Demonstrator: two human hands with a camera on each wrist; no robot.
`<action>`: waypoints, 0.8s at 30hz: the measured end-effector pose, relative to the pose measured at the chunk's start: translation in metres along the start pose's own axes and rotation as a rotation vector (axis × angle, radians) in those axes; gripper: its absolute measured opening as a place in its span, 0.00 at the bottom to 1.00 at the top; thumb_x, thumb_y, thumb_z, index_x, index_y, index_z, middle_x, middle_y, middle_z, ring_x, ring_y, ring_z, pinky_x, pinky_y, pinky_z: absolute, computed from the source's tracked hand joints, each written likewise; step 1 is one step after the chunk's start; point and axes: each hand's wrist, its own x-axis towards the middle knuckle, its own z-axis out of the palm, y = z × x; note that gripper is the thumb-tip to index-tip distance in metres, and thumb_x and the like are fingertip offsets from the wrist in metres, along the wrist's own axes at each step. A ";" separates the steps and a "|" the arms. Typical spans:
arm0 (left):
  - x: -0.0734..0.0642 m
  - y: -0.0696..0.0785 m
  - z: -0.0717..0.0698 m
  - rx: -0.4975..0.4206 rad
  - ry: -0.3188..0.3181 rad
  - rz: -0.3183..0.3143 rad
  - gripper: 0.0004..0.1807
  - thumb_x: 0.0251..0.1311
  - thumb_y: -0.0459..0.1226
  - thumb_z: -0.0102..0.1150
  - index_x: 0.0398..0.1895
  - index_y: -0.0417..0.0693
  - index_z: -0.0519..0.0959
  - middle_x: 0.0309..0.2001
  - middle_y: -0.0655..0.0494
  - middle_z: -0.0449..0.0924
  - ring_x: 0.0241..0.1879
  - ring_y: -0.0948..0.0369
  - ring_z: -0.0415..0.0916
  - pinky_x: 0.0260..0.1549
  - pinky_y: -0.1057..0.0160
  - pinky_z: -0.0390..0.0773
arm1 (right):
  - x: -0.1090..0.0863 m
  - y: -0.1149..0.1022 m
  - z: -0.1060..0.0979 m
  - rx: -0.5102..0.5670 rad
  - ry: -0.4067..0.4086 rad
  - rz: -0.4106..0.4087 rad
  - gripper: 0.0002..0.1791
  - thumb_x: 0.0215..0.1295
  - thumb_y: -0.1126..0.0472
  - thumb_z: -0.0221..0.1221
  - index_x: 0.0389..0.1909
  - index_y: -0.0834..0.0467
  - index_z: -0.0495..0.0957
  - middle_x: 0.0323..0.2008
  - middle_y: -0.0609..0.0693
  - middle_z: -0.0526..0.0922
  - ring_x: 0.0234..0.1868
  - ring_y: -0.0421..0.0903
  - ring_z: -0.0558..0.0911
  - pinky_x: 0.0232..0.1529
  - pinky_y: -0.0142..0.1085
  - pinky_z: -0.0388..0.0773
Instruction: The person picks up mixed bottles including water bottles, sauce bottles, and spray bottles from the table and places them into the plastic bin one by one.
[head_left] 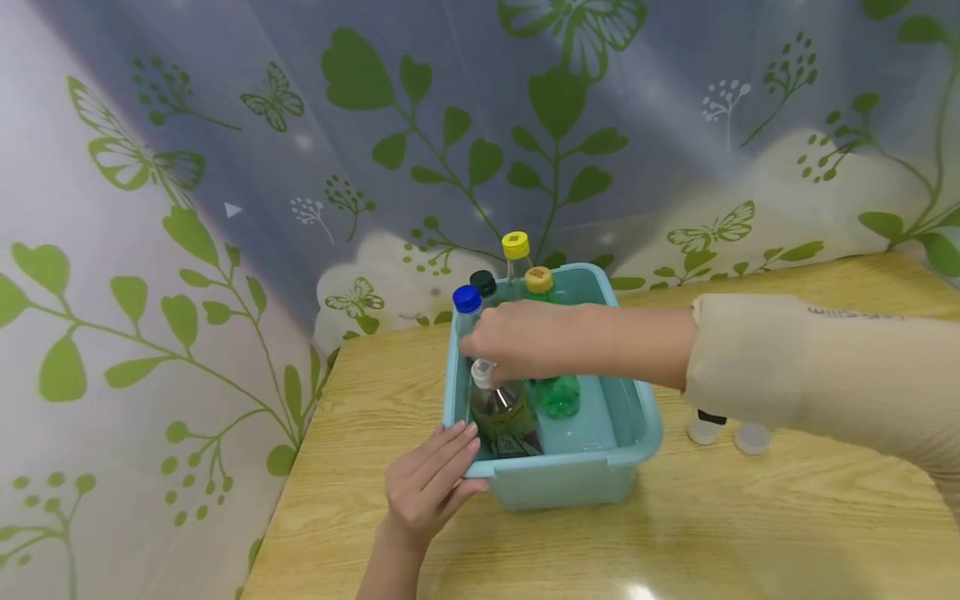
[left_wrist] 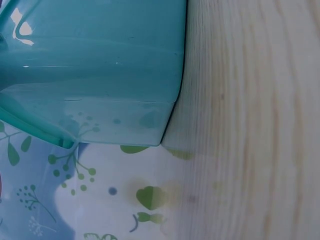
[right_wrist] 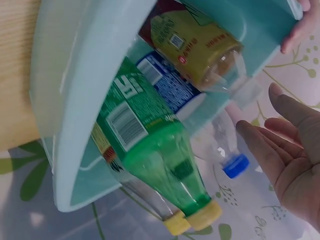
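A light blue plastic bin [head_left: 637, 417] holds several bottles. My left hand [head_left: 423, 492] grips its near left corner, fingers over the rim and thumb below it outside. Over the bin's left side is my right hand [head_left: 525, 337]; in the right wrist view its fingers and thumb are apart, with nothing between them. Nearest to it are a white-capped bottle [right_wrist: 200, 55] with a yellowish label and a clear blue-capped bottle [right_wrist: 220, 140]. A green bottle [right_wrist: 155, 135] with a yellow cap, a clear yellow-capped bottle [head_left: 517, 258] and a dark-capped bottle [head_left: 483, 283] stand behind.
The bin stands on a wood-grain table [head_left: 360, 392]. Right of it, under my right sleeve [head_left: 810, 367], are a small white object with a black part [head_left: 705, 427] and a white round piece [head_left: 752, 438]. A leaf-and-butterfly patterned curtain [head_left: 450, 125] hangs behind and to the left.
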 end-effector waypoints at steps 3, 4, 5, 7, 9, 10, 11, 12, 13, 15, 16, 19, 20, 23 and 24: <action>-0.001 0.001 0.001 -0.002 -0.001 -0.002 0.22 0.62 0.45 0.58 0.26 0.32 0.84 0.28 0.40 0.85 0.26 0.50 0.84 0.34 0.58 0.85 | -0.006 0.000 -0.006 -0.011 0.012 -0.011 0.19 0.65 0.53 0.59 0.54 0.58 0.75 0.34 0.49 0.83 0.33 0.42 0.83 0.33 0.30 0.81; -0.002 0.001 0.001 -0.002 -0.002 -0.003 0.22 0.62 0.45 0.58 0.26 0.32 0.84 0.28 0.40 0.85 0.26 0.50 0.84 0.34 0.58 0.85 | -0.008 0.000 -0.007 -0.011 0.022 -0.018 0.19 0.65 0.53 0.59 0.52 0.58 0.76 0.32 0.48 0.83 0.32 0.42 0.83 0.32 0.30 0.81; -0.002 0.001 0.001 -0.003 -0.003 -0.004 0.22 0.62 0.45 0.58 0.26 0.32 0.84 0.28 0.40 0.85 0.26 0.50 0.84 0.34 0.58 0.85 | -0.010 0.000 -0.009 -0.014 0.036 -0.028 0.18 0.65 0.53 0.59 0.51 0.58 0.76 0.31 0.48 0.83 0.31 0.42 0.83 0.32 0.30 0.81; -0.003 0.001 0.001 -0.002 -0.002 -0.004 0.22 0.62 0.45 0.58 0.27 0.32 0.84 0.28 0.40 0.85 0.26 0.50 0.84 0.35 0.58 0.85 | -0.014 0.001 -0.011 -0.008 0.073 -0.052 0.16 0.65 0.53 0.59 0.48 0.58 0.77 0.27 0.47 0.82 0.28 0.42 0.83 0.31 0.30 0.81; -0.003 0.000 0.001 -0.002 -0.002 -0.001 0.21 0.62 0.45 0.58 0.27 0.32 0.84 0.28 0.39 0.85 0.26 0.50 0.84 0.35 0.57 0.85 | -0.018 0.002 -0.013 -0.011 0.101 -0.071 0.16 0.65 0.52 0.59 0.47 0.58 0.78 0.26 0.47 0.82 0.28 0.42 0.83 0.30 0.30 0.81; -0.003 0.000 0.001 -0.001 -0.002 0.000 0.21 0.62 0.45 0.58 0.27 0.31 0.84 0.28 0.39 0.85 0.26 0.50 0.84 0.35 0.57 0.85 | -0.021 0.002 -0.013 -0.007 0.119 -0.082 0.15 0.65 0.52 0.59 0.45 0.57 0.78 0.25 0.46 0.81 0.26 0.41 0.82 0.29 0.30 0.81; -0.003 0.000 0.001 0.000 -0.002 0.002 0.21 0.62 0.45 0.58 0.27 0.31 0.84 0.28 0.39 0.85 0.26 0.50 0.84 0.34 0.57 0.85 | -0.024 0.003 -0.013 -0.003 0.137 -0.093 0.14 0.65 0.51 0.59 0.45 0.57 0.78 0.25 0.45 0.81 0.26 0.41 0.82 0.28 0.30 0.80; -0.002 0.000 0.001 -0.001 -0.002 0.001 0.21 0.62 0.45 0.58 0.27 0.31 0.84 0.28 0.39 0.85 0.26 0.50 0.84 0.35 0.57 0.85 | -0.028 0.003 -0.013 0.002 0.159 -0.104 0.15 0.64 0.51 0.60 0.45 0.56 0.78 0.25 0.45 0.82 0.25 0.41 0.82 0.28 0.30 0.80; -0.002 -0.001 0.002 -0.002 -0.002 0.002 0.21 0.62 0.45 0.58 0.27 0.31 0.84 0.28 0.39 0.85 0.26 0.50 0.84 0.35 0.57 0.85 | -0.032 0.004 -0.013 0.001 0.181 -0.107 0.16 0.64 0.51 0.60 0.47 0.56 0.79 0.28 0.45 0.84 0.26 0.41 0.82 0.28 0.30 0.80; -0.002 -0.001 0.002 -0.006 -0.004 0.001 0.22 0.62 0.45 0.58 0.27 0.31 0.84 0.28 0.39 0.85 0.27 0.50 0.84 0.35 0.57 0.85 | -0.042 0.007 -0.011 0.002 0.232 -0.102 0.18 0.63 0.49 0.61 0.50 0.53 0.79 0.34 0.45 0.86 0.27 0.41 0.82 0.25 0.30 0.78; -0.002 -0.001 0.002 -0.007 -0.006 0.000 0.22 0.62 0.45 0.58 0.27 0.31 0.84 0.29 0.39 0.85 0.27 0.50 0.84 0.35 0.57 0.85 | -0.047 0.009 -0.010 -0.001 0.266 -0.100 0.19 0.62 0.49 0.61 0.51 0.52 0.79 0.36 0.45 0.86 0.27 0.40 0.82 0.22 0.29 0.76; -0.003 -0.001 0.002 -0.010 -0.009 -0.006 0.22 0.62 0.45 0.58 0.26 0.31 0.84 0.29 0.39 0.85 0.27 0.50 0.84 0.35 0.57 0.85 | -0.060 0.014 -0.007 -0.013 0.364 -0.096 0.22 0.61 0.47 0.61 0.55 0.49 0.78 0.44 0.45 0.86 0.26 0.40 0.83 0.16 0.28 0.71; -0.004 -0.001 0.001 -0.010 -0.011 -0.008 0.22 0.62 0.45 0.58 0.26 0.31 0.84 0.29 0.39 0.85 0.27 0.50 0.84 0.36 0.57 0.85 | -0.064 0.015 -0.006 -0.012 0.402 -0.107 0.22 0.61 0.47 0.61 0.55 0.49 0.78 0.44 0.45 0.86 0.27 0.40 0.83 0.15 0.28 0.70; -0.005 0.000 0.001 -0.006 -0.011 -0.014 0.22 0.62 0.45 0.58 0.26 0.31 0.84 0.28 0.39 0.85 0.27 0.50 0.84 0.36 0.57 0.85 | -0.073 0.017 -0.003 0.000 0.516 -0.171 0.21 0.61 0.49 0.62 0.54 0.51 0.79 0.44 0.47 0.86 0.27 0.41 0.84 0.20 0.29 0.77; -0.005 0.000 0.000 -0.006 -0.010 -0.014 0.22 0.62 0.45 0.58 0.26 0.31 0.84 0.28 0.39 0.85 0.27 0.50 0.84 0.36 0.57 0.85 | -0.075 0.017 -0.001 0.002 0.548 -0.194 0.21 0.61 0.49 0.62 0.53 0.52 0.79 0.44 0.47 0.86 0.29 0.41 0.85 0.23 0.30 0.80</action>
